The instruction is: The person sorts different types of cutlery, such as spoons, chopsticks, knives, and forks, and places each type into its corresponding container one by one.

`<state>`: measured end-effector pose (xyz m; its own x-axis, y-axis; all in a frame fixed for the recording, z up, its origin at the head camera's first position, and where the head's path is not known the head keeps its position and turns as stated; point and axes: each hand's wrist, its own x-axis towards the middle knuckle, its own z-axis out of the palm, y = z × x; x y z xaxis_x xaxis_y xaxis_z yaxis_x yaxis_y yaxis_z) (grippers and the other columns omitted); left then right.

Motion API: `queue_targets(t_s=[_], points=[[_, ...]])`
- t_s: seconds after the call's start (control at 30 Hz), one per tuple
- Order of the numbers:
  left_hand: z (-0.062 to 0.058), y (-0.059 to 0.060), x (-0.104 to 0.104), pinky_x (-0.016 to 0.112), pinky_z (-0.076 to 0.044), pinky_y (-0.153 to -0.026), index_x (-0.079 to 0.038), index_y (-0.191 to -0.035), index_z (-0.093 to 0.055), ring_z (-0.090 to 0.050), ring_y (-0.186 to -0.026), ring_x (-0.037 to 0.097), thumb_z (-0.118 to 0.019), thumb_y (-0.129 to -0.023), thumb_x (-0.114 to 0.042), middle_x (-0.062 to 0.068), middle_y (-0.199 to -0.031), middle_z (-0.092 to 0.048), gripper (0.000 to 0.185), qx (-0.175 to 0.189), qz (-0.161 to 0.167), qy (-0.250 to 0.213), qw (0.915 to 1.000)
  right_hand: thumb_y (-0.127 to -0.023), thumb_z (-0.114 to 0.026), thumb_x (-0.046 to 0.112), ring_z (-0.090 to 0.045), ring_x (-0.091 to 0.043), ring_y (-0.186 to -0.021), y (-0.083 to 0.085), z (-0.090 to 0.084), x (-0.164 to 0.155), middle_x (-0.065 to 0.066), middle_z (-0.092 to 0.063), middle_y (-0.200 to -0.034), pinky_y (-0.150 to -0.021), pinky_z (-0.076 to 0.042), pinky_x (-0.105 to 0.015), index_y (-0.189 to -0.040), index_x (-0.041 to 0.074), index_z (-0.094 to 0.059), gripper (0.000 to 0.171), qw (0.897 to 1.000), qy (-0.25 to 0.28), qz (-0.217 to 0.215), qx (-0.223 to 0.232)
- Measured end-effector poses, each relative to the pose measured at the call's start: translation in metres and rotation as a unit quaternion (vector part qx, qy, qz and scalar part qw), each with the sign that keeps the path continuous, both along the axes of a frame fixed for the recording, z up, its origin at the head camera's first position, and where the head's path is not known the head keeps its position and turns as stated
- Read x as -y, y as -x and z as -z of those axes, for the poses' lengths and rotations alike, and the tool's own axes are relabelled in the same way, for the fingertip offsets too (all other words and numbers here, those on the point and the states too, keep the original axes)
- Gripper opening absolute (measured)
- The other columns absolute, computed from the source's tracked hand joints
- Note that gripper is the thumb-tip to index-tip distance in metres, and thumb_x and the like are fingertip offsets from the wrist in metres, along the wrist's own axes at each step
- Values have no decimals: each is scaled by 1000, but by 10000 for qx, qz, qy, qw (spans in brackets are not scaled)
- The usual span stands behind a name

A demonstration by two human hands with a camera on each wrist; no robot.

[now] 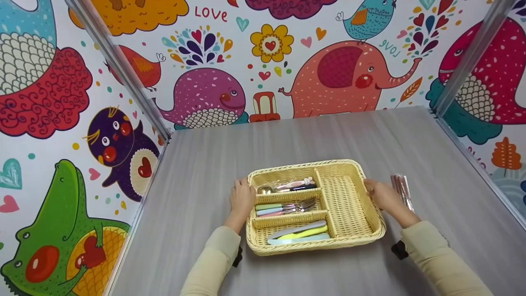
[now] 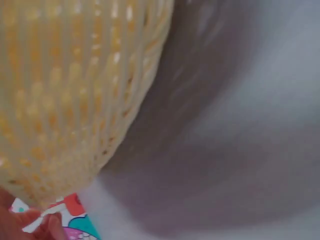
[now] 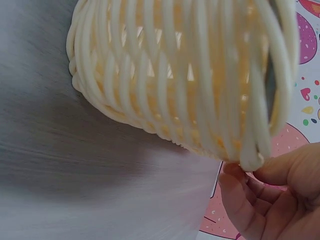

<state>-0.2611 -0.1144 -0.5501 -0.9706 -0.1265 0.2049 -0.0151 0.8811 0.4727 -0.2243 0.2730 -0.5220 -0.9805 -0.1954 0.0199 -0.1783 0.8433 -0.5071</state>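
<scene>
A cream woven cutlery basket [image 1: 349,240] is held by its two short sides over the grey table. My left hand [image 1: 242,199] grips the left rim; its fingers [image 2: 50,227] show at the corner of the left wrist view. On the opposite side my right hand [image 1: 386,197] pinches the rim between thumb and fingers, clearest in the right wrist view. Spoons [image 1: 267,190] with pink and dark handles lie in the back left compartment. Forks [image 1: 287,207] fill the middle one, and grey, yellow and pale blue knives [image 1: 302,233] the front one. The large right compartment shows only bare weave.
A bundle of pinkish-handled cutlery [image 1: 402,189] lies on the table [image 1: 197,172] just beyond the right wrist, partly hidden by it. Walls printed with cartoon animals [image 1: 337,82] stand at the back and both sides, with metal posts [image 1: 472,61] at the corners.
</scene>
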Motion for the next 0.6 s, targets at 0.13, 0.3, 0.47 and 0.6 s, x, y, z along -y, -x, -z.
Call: queue_targets(t_s=[0.13,0.3,0.47,0.6], points=[[6,2,-3,50,-48,-64,0,-121,-49,-61,-77,39,-47,-93,-16,20,-91,-60,32,193,-121,47,9997,-83,-54,-5,-56,-27,-65,0,1,1,-28,-64,-89,-51,-43,-33,-123,-13,-47,41,10000,-87,26,-6],[8,3,-5,49,-47,-57,-1,-124,-48,-61,-67,38,-47,-93,-15,19,-82,-61,35,62,-182,150,9997,-87,-53,0,-55,-21,-55,4,-3,-4,-29,-62,-88,-44,-42,-30,-124,-12,-45,40,9992,153,-34,360],[10,2,-5,47,-47,-52,-1,-126,-47,-61,-62,36,-44,-94,-14,17,-79,-62,36,57,-216,192,9996,-92,-51,11,-51,-17,-45,11,-13,-22,-25,-61,-80,-43,-42,-30,-126,-13,-42,43,9977,260,177,605],[10,2,-6,46,-47,-53,-1,-127,-46,-61,-65,35,-43,-94,-14,17,-80,-62,36,141,-243,86,9996,-93,-50,17,-59,-34,-67,16,-16,-48,-33,-58,-97,-60,-47,-42,-118,-15,-47,41,9970,85,579,509]])
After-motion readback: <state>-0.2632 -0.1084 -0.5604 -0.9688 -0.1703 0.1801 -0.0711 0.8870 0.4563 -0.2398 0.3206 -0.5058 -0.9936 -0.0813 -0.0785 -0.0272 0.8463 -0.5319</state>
